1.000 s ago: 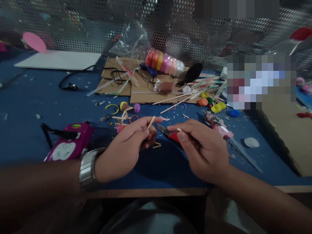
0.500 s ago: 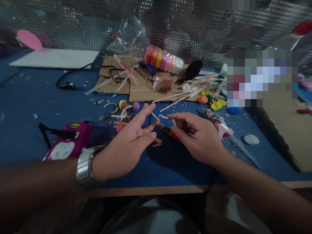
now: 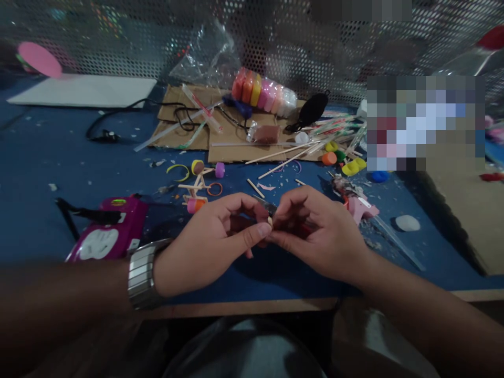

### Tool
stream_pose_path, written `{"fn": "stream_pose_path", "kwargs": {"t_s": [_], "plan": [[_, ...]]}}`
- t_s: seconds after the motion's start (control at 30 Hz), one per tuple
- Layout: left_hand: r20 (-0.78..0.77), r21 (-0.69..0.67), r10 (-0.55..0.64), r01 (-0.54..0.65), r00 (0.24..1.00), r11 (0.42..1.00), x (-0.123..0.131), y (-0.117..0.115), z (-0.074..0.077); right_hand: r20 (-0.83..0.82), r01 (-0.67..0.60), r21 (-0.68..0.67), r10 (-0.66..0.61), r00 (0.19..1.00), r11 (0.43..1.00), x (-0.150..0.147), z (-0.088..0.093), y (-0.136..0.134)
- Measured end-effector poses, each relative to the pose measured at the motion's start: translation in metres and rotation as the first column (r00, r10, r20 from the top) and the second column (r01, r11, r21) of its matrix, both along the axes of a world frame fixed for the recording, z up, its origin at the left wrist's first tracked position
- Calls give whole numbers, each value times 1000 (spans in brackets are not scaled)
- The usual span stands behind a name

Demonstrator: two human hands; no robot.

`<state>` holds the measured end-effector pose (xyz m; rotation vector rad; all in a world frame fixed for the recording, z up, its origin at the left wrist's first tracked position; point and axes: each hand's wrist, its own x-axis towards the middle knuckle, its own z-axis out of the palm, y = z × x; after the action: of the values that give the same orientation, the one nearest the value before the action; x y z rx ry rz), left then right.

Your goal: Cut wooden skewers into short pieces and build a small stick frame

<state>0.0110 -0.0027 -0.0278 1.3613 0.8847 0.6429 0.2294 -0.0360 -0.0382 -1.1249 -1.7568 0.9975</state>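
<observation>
In front of me my two hands meet, fingertips close together over the blue table. My left hand (image 3: pixel 212 244) is closed in a pinch, its thumb against a short pale piece of wooden stick (image 3: pixel 270 221). From the other side my right hand (image 3: pixel 325 231) also pinches at this piece, its fingers curled. A dark metal tool tip (image 3: pixel 271 208) shows just behind the fingertips; the rest of that tool is mostly hidden by my right hand. Beyond the hands lie a cut stick (image 3: pixel 255 188), a pink scrap (image 3: pixel 266 187) and a small stick frame with coloured clay (image 3: pixel 197 190).
A purple device (image 3: pixel 114 228) sits left of my left forearm. To the right are a pink glue gun (image 3: pixel 360 207) and a white lump (image 3: pixel 407 223). Cardboard (image 3: pixel 236 153), straws, long sticks and a bag of coloured clay (image 3: pixel 263 93) lie at the back.
My left hand has gone from spread fingers to a pinch and moved to the right. My right hand has turned inward to meet it. The short stick is now between the fingertips.
</observation>
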Motion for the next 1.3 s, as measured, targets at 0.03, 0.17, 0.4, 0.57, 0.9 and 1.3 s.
{"fn": "stream_pose_path", "kwargs": {"t_s": [0.03, 0.17, 0.4, 0.57, 0.9, 1.3], "plan": [[8, -11, -11, 11, 1000, 1000, 0, -1, -1, 9, 3, 13, -3, 1000, 1000, 0, 0, -1], [-12, 19, -29, 29, 1000, 999, -2, -2, -3, 49, -2, 62, -1, 999, 998, -1, -2, -3], [19, 135, 33, -36, 999, 990, -3, -3, 0, 144, -53, 161, 29, 989, 985, 7, 7, -2], [56, 93, -31, 26, 998, 995, -3, -10, 2, 382, -68, 310, -58, 922, 948, 17, 14, 11], [-106, 279, -86, 113, 991, 954, -6, -16, 0, 717, -129, 143, -13, 697, 981, 30, -5, 23], [-532, 710, 40, 420, 846, 565, -12, -17, -18, 620, 69, 8, -59, 782, 998, 33, 35, 2]]}}
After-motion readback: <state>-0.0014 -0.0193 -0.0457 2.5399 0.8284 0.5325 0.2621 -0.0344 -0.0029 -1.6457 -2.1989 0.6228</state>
